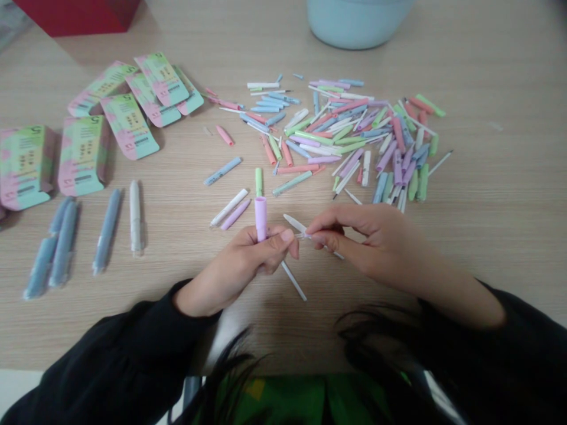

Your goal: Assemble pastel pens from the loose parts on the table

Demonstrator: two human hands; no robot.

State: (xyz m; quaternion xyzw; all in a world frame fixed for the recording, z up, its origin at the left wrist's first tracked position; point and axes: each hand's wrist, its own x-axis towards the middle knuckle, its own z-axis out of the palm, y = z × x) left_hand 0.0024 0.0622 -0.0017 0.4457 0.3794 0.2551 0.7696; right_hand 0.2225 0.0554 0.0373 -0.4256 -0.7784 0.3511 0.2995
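Observation:
My left hand (261, 251) is closed around a purple pen barrel (261, 219), which stands up out of the fist. From the right, my right hand (358, 233) pinches a small clear piece (302, 235) that reaches to the left fingertips; its exact kind is too small to make out. A white pointed pen part (294, 223) lies partly behind the right fingers. Below the left hand a thin white stick (294, 281), like a refill, slants over the table. A green pen part (258, 182), a white pen (229, 208) and a purple pen part (235, 215) are just beyond.
A heap of loose pastel pen parts (349, 130) spreads over the table (496, 177) ahead. On the left are several pastel cartons (129, 125), blue pens (64, 245) and a white pen (135, 215). A red box (84, 15) and a light-blue tub (361, 23) stand at the back.

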